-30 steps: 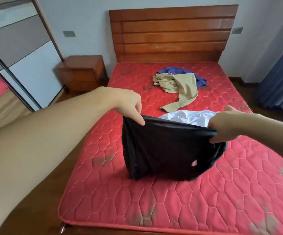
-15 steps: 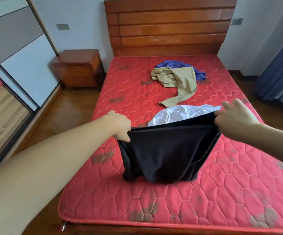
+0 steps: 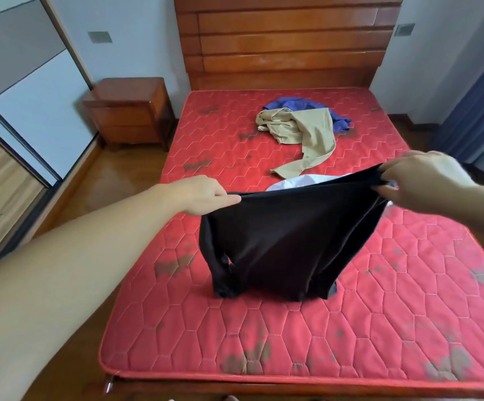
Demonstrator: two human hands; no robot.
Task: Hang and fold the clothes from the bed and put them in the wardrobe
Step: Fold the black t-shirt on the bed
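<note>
A black garment (image 3: 290,241) hangs stretched between my two hands above the red mattress (image 3: 379,314), its lower end bunched on the quilting. My left hand (image 3: 203,195) pinches its left top corner. My right hand (image 3: 426,180) grips the right top corner, held a little higher. Behind the black cloth lies a white garment (image 3: 301,180), mostly hidden. Farther up the bed a beige garment (image 3: 307,134) is crumpled on top of a blue one (image 3: 339,120).
A wooden headboard (image 3: 287,44) closes the far end of the bed. A wooden nightstand (image 3: 130,111) stands to its left. The wardrobe with sliding doors (image 3: 17,96) lines the left wall. Blue curtains (image 3: 478,111) hang at the right. Wooden floor runs beside the bed.
Both hands have lifted and pulled apart, drawing the black garment taut. My right hand has risen above the left. The view has tilted down a little.
</note>
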